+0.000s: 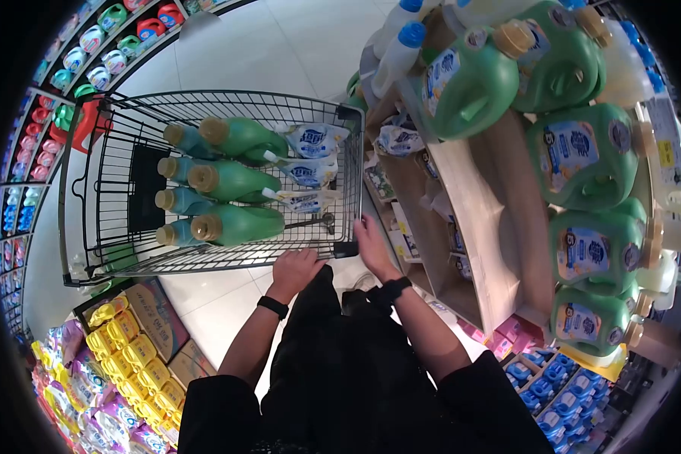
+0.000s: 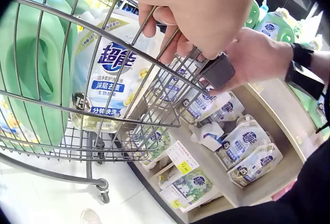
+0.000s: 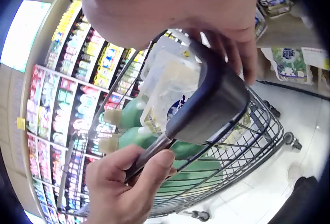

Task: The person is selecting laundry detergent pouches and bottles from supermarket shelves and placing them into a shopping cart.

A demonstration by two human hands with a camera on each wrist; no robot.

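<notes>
A wire shopping cart [image 1: 227,94] stands ahead of me, with its black-capped corner near my body. My left hand [image 1: 296,271] grips the near side rim just beside that corner, thumb above and fingers bent under in the right wrist view. My right hand [image 1: 372,246] holds the end rim at the black corner cap [image 3: 214,98], its fingers bending down over the outer side. Inside the cart lie several green detergent bottles [image 1: 238,181] with tan caps. Three white detergent pouches [image 1: 310,172] with blue lettering sit at the end nearest the shelf.
A wooden shelf unit [image 1: 469,219] stands close on the right, with large green jugs [image 1: 583,151] on top and pouches [image 2: 247,147] in its compartments. Yellow packs [image 1: 132,344] are stacked at lower left. Stocked store shelves [image 1: 34,144] curve along the far left. Pale tiles [image 1: 280,38] cover the floor.
</notes>
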